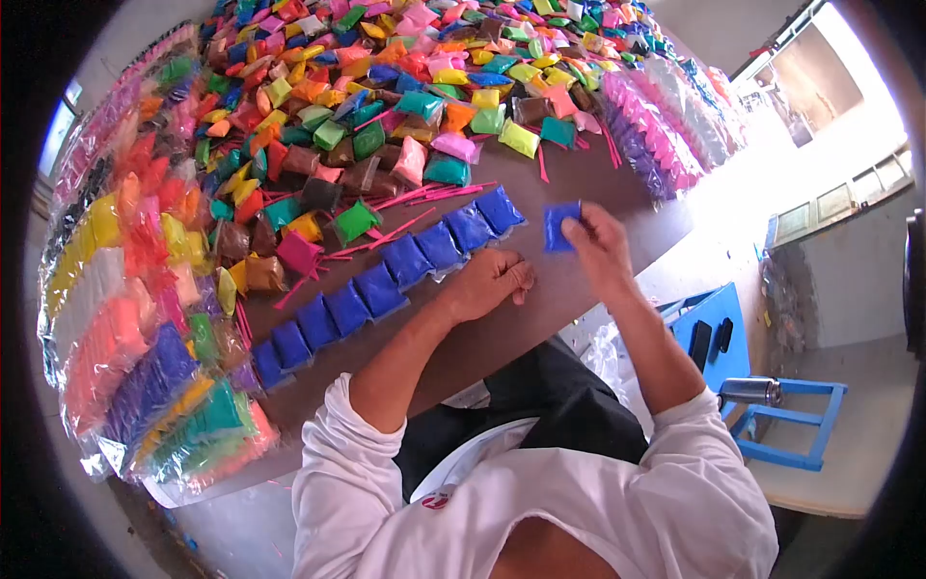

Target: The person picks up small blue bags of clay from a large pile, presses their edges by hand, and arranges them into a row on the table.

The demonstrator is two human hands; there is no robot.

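Note:
My right hand (600, 241) pinches a small blue packet (557, 230) between thumb and fingers, above the right part of the brown tabletop. My left hand (492, 283) lies at the table with its fingers curled in, and no packet shows in it. Just beyond that hand, a slanting row of blue packets (405, 259) runs from lower left to upper right. They sit side by side in clear wrapping. The held packet is apart from the right end of the row.
A large heap of small coloured packets (367, 140) covers the far side of the table (617, 207). Pink strips (395, 232) lie along its near edge. Bagged packets (145, 386) are stacked left, more (656, 135) at right. A blue stool (805, 425) with a metal flask (752, 390) stands right.

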